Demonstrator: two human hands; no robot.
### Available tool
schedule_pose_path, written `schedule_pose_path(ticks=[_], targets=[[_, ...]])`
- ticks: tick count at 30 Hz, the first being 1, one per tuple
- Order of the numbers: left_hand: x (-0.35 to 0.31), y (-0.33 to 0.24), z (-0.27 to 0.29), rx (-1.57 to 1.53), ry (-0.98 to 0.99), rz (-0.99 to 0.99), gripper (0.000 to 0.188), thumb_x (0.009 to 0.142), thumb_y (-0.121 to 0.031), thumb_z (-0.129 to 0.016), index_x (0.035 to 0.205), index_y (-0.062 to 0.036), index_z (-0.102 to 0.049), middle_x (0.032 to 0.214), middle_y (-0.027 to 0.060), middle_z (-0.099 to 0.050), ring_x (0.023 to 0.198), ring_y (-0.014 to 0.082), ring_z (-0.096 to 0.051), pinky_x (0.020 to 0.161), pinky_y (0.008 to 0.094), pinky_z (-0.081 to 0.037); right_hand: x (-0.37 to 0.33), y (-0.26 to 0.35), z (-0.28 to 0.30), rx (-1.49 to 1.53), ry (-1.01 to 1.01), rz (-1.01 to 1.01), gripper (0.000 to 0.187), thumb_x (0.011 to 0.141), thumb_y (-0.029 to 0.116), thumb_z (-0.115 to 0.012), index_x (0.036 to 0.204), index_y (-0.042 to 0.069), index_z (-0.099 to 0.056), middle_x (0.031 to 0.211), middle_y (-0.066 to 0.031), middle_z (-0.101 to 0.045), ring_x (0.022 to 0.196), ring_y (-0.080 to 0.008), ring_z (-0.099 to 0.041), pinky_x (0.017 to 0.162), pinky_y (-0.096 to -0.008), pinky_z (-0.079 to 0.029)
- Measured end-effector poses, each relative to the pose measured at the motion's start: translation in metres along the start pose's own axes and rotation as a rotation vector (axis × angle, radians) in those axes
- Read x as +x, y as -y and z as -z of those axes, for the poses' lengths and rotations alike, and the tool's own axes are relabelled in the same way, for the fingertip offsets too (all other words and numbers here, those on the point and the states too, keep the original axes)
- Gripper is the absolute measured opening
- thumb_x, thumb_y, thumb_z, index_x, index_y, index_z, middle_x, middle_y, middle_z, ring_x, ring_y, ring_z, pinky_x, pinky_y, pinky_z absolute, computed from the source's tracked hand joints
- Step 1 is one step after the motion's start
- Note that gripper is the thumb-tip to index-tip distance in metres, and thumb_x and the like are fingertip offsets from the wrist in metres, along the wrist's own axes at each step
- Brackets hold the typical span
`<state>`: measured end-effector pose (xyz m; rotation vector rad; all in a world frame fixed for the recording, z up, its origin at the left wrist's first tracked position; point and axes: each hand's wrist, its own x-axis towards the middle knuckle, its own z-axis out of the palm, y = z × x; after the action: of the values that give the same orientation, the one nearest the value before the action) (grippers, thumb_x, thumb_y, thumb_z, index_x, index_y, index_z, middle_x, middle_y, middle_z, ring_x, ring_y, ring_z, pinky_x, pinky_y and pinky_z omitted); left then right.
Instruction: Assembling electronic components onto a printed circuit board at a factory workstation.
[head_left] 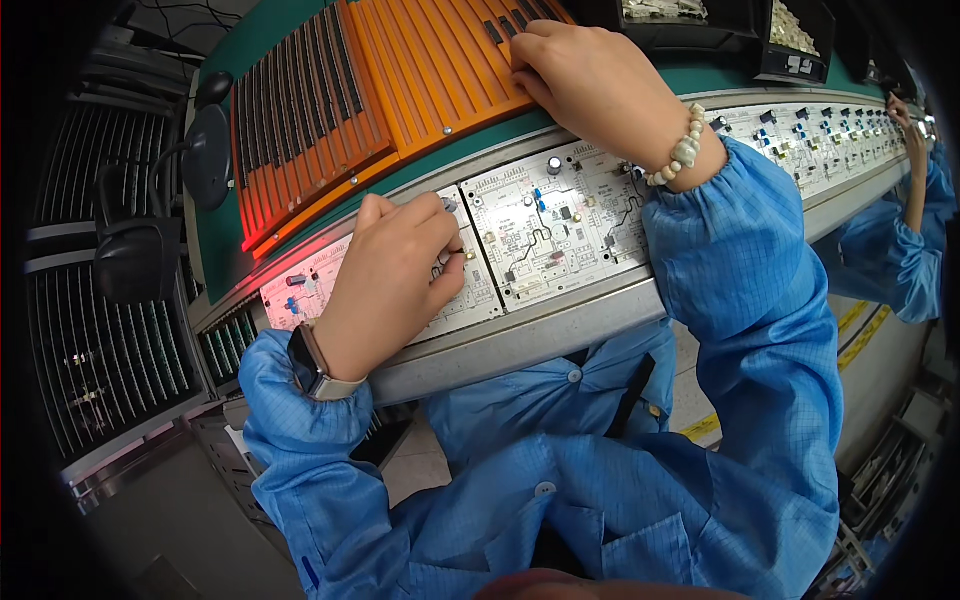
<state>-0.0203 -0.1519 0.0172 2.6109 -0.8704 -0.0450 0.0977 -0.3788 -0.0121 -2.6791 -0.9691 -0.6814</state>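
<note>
Orange slotted trays [428, 85] sit on the green tabletop [258, 45] just beyond the white circuit boards [560, 235], probably for easy reach. The right hand [590, 82] curls over 1 tray, the left hand [398, 255] over the leftmost board [318, 274]; whether either grips anything, I cannot tell.

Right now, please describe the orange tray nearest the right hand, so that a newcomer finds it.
On the green surface, find the orange tray by the right hand. Its visible black pieces sit toward the far end, whereas the left tray holds long black rows.
</note>
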Motion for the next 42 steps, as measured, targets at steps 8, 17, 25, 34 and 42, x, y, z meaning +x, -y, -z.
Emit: schedule_pose_path(ticks=[8, 17, 25, 34, 42], targets=[[0.012, -0.008, 0.003, 0.173, 0.104, -0.062, 0.01, 0.073, -0.004, -0.066, 0.078, -0.002, -0.057, 0.082, 0.0104, -0.053, 0.076, 0.0284, -0.049, 0.078, 0.0362, -0.038, 0.001, 0.004, 0.001, -0.033, -0.034, 0.004, 0.015, 0.081, 0.004, -0.063, 0.095, 0.003, -0.068, 0.09, -0.0125, -0.07, 0.078, -0.0281, -0.071, 0.066, -0.0344, -0.058], [0.001, -0.023, 0.007, 0.321, 0.15, -0.111, 0.015, 0.074, 0.0, -0.062, 0.089, 0.0007, -0.062, 0.084, 0.0095, -0.054, 0.078, 0.0261, -0.051, 0.08, 0.0357, -0.038, 0.0, 0.002, 0.005, -0.028, 0.035, -0.015, 0.008, 0.079, 0.003, -0.064, 0.083, 0.004, -0.071, 0.084, -0.014, -0.071, 0.077, -0.0285, -0.072, 0.065, -0.0341, -0.058], [-0.022, -0.01, 0.009, 0.186, 0.122, -0.045, 0.039, 0.08, -0.001, -0.062, 0.118, 0.0024, -0.063, 0.09, 0.0084, -0.056, 0.082, 0.0239, -0.053, 0.081, 0.0354, -0.038, 0.0, 0.004, 0.006, 0.004, -0.026, 0.03, 0.007, 0.077, 0.002, -0.066, 0.08, 0.003, -0.071, 0.084, -0.0133, -0.071, 0.076, -0.0288, -0.071, 0.064, -0.0344, -0.058], [-0.024, 0.023, 0.006, 0.065, 0.001, -0.231, 0.032, 0.077, -0.004, -0.071, 0.108, -0.0011, -0.068, 0.095, 0.0087, -0.061, 0.092, 0.0255, -0.057, 0.084, 0.0397, -0.045, 0.001, 0.008, 0.007, 0.041, -0.02, -0.008, 0.008, 0.08, 0.004, -0.066, 0.087, 0.002, -0.07, 0.088, -0.0117, -0.068, 0.076, -0.029, -0.069, 0.067, -0.0361, -0.056], [-0.033, 0.031, 0.001, 0.088, -0.026, -0.262, 0.037, 0.073, -0.005, -0.07, 0.109, -0.0024, -0.067, 0.099, 0.0065, -0.061, 0.093, 0.0234, -0.057, 0.086, 0.039, -0.045, 0.018, 0.026, 0.044, 0.203, 0.238, -0.119, 0.015, 0.086, 0.015, -0.065, 0.081, 0.001, -0.061, 0.079, -0.0137, -0.057, 0.071, -0.0334, -0.061, 0.064, -0.0408, -0.051]])
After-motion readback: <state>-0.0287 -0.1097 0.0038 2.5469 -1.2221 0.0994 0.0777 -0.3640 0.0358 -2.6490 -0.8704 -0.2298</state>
